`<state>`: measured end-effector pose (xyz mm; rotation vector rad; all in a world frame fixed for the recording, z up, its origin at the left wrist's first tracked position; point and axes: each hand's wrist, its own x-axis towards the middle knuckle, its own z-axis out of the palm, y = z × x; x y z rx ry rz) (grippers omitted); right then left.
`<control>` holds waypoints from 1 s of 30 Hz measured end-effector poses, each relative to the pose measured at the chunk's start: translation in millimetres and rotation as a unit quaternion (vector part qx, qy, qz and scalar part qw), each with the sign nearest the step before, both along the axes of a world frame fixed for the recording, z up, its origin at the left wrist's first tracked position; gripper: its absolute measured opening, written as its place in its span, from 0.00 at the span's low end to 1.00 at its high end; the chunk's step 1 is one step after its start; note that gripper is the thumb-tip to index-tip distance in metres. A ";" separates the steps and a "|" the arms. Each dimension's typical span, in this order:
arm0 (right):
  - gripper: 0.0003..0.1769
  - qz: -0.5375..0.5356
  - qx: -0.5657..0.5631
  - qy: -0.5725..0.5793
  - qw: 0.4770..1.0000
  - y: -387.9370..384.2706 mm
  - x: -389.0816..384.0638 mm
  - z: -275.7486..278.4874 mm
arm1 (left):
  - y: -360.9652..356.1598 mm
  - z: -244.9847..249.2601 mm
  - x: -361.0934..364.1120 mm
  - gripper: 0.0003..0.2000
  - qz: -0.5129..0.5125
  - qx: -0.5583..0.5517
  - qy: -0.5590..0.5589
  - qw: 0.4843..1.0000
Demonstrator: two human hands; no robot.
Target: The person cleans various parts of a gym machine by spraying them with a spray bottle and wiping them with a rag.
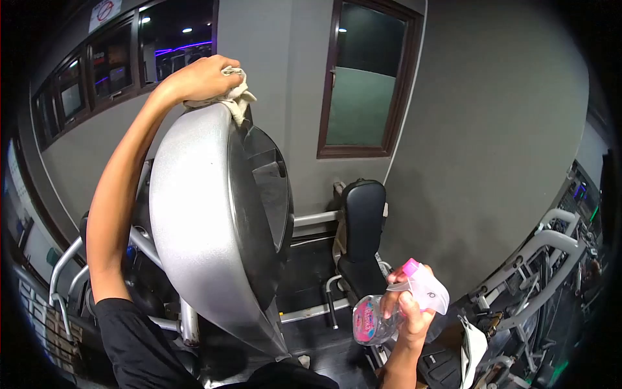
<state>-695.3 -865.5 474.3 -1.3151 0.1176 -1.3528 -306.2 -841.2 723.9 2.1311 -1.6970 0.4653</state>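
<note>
My left hand is closed on a pale cloth, pressed against the top of a tall, curved silver machine cover. Part of the cloth hangs over the cover's black inner edge. Down at the right, my right hand grips a clear spray bottle with a white and pink spray head. A pink and blue label shows on the bottle, which is held tilted, apart from the machine.
Behind the cover stands a black padded seat on a grey frame. More gym machines line the right side. A dark bag with a white cloth-like item lies low right. A framed window is in the grey wall.
</note>
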 end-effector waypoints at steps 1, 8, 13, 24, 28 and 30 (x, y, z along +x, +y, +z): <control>0.19 0.003 -0.007 -0.006 1.000 -5.9 -2.3 0.2 | 6.4 -1.9 -5.1 0.21 -0.019 0.016 0.024 0.999; 0.20 0.055 0.006 0.002 0.998 -42.3 17.9 -13.6 | 78.0 -7.7 -65.9 0.19 0.030 -0.011 -0.019 0.999; 0.19 0.152 0.015 -0.018 0.988 -57.9 47.9 -10.7 | 101.9 -12.8 -79.3 0.17 0.046 -0.036 0.052 0.997; 0.17 0.264 0.038 -0.017 0.964 -81.5 64.7 -4.7 | 60.4 -24.4 -1.7 0.17 0.090 -0.063 0.031 0.993; 0.18 0.264 0.015 0.012 0.964 -89.7 66.4 -8.4 | 88.3 -18.9 -40.4 0.17 0.121 -0.021 0.066 0.990; 0.19 0.274 0.013 0.019 0.961 -94.4 66.3 -11.2 | 100.8 -13.3 -69.5 0.19 0.145 0.012 0.079 0.986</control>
